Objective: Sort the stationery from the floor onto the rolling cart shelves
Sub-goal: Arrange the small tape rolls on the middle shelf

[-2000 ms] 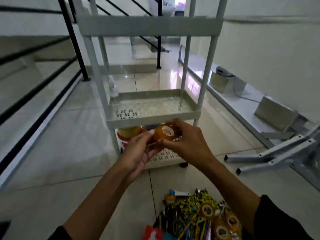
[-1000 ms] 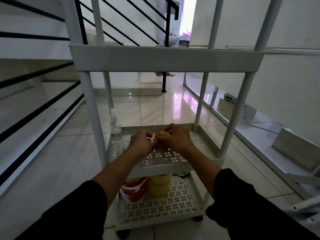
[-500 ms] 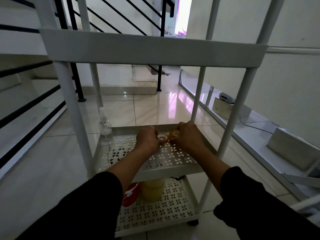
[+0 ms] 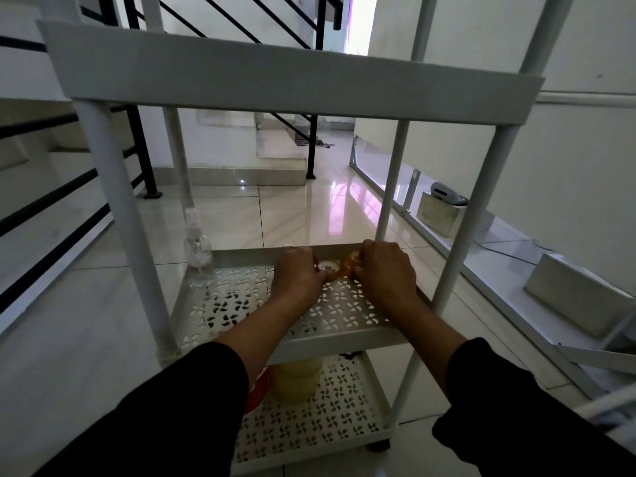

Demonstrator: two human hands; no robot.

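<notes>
- Since two seconds ago, carried from above the floor pile onto the cart's middle shelf (image 4: 261,306).
- Two tape rolls (image 4: 339,268) resting at the shelf's far edge.
- Left hand (image 4: 296,275) and right hand (image 4: 385,270) flanking them, fingers curled around one roll each.

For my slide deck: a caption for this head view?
Both hands, left and right, set tape rolls on the cart's middle shelf.
</notes>
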